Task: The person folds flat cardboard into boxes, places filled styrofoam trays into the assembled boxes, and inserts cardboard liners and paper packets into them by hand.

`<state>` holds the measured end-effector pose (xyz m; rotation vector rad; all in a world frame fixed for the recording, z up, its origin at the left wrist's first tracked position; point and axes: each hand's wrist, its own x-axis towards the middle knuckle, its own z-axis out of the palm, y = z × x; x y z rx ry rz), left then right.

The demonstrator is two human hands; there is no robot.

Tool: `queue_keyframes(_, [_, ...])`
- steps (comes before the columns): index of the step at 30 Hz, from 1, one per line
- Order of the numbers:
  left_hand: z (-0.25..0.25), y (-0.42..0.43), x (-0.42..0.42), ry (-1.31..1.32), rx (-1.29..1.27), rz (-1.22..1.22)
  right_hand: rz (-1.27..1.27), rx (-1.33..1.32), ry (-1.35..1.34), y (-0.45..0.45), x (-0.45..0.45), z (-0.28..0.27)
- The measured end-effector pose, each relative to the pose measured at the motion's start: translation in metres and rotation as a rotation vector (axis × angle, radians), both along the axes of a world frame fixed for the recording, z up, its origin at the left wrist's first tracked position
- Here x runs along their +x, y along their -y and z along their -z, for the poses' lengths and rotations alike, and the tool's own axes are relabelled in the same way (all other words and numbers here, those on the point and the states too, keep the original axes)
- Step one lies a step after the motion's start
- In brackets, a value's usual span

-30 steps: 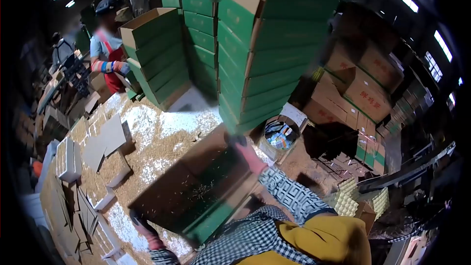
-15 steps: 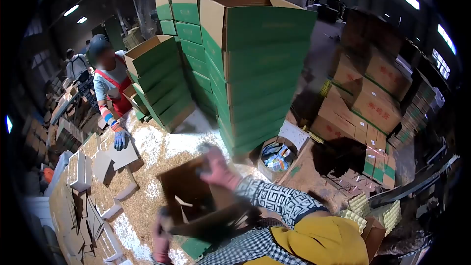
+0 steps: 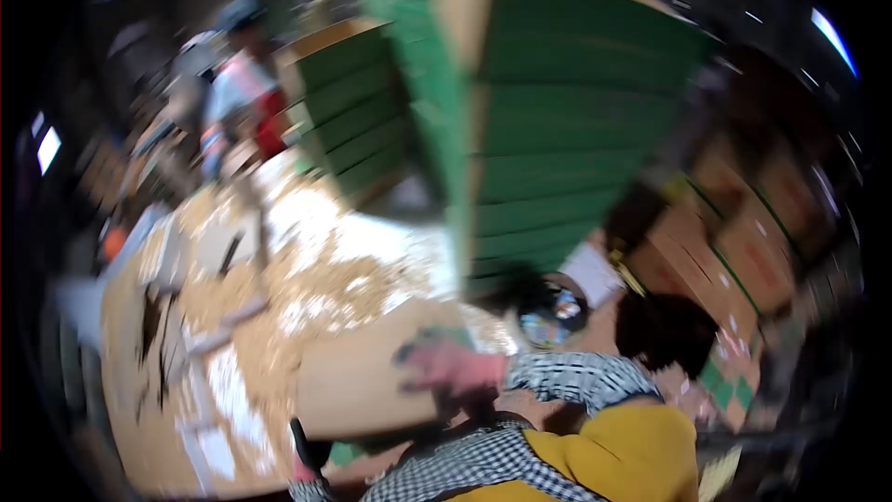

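Note:
A brown cardboard box (image 3: 362, 376) is at the front of the table, close to my body, with a plain side facing up. My right hand (image 3: 451, 364), in a pink glove with dark fingertips, grips it at its right end; motion blurs the fingers. At the box's lower left corner is my left hand (image 3: 307, 463), gloved likewise, its dark fingers against the cardboard. Most of that hand is hidden at the lower edge. The inside of the box is turned out of sight.
Tall stacks of green boxes (image 3: 567, 130) rise ahead. Wood shavings (image 3: 307, 316) and cardboard pieces (image 3: 228, 246) cover the table. A round bin (image 3: 553, 316) with coloured packets stands right of my hand. A co-worker (image 3: 242, 93) is at far left, brown cartons (image 3: 688, 251) at right.
The box has turned over: its open inside faced me before, and now a plain outer side shows. My right hand has moved down and right. The view has shifted and blurred.

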<state>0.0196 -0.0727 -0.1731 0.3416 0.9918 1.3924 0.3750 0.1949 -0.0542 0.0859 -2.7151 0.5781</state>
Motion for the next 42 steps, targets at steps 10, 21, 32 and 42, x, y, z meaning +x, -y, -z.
queue_keyframes(10, [-0.037, -0.064, 0.069, -1.115, -0.092, -0.242, 1.016, -1.855, 0.115, -0.068, -0.059, 0.051])
queue_keyframes(21, [0.138, 0.093, -0.331, -1.433, -1.712, -1.094, 0.959, -0.161, 0.407, -0.008, -0.112, 0.016])
queue_keyframes(32, [0.072, 0.047, -0.411, -0.229, -0.260, -1.868, 1.049, -0.001, 0.526, -0.009, -0.117, 0.025])
queue_keyframes(42, [-0.050, 0.049, -0.169, -0.017, -0.006, -1.153, 0.769, 0.078, -0.062, -0.013, -0.121, -0.001])
